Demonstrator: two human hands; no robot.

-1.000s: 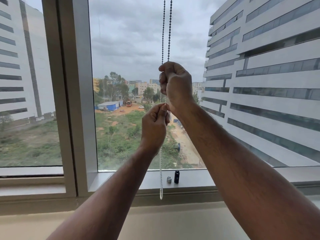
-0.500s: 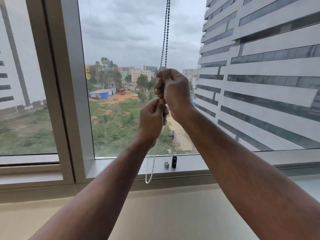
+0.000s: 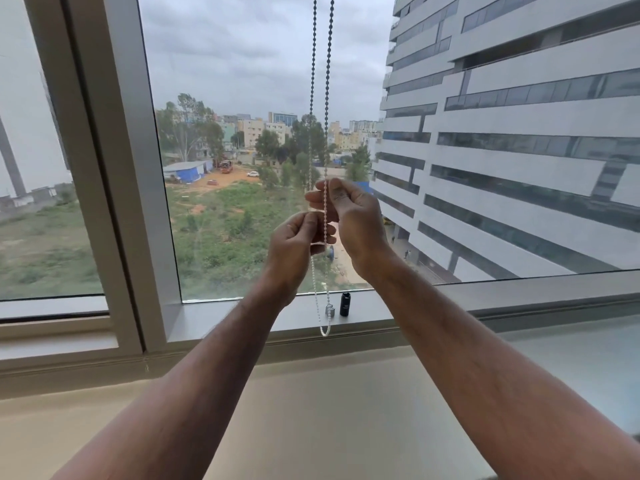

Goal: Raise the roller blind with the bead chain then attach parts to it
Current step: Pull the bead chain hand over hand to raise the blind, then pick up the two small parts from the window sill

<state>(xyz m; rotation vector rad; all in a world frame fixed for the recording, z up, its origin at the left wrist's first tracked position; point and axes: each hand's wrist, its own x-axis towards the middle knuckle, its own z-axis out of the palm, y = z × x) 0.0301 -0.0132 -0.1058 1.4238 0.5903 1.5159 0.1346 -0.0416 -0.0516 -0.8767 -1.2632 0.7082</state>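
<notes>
The bead chain (image 3: 325, 81) hangs as two strands in front of the window glass and ends in a loop just below the sill edge. My right hand (image 3: 349, 216) pinches the right strand between thumb and fingers. Just below and to its left, my left hand (image 3: 294, 244) pinches the chain too. On the sill stand two small parts: a silver cylinder (image 3: 330, 310) behind the chain loop and a black cylinder (image 3: 345, 304) to its right. The blind itself is out of view above.
The grey window sill (image 3: 242, 317) runs across the view below the glass. A thick vertical window frame (image 3: 114, 168) stands at the left. A beige ledge (image 3: 311, 410) lies under my forearms.
My right hand has come down the chain and loosened from a fist into a pinch. The loop at the bottom has swung back from the left and now hangs straight.
</notes>
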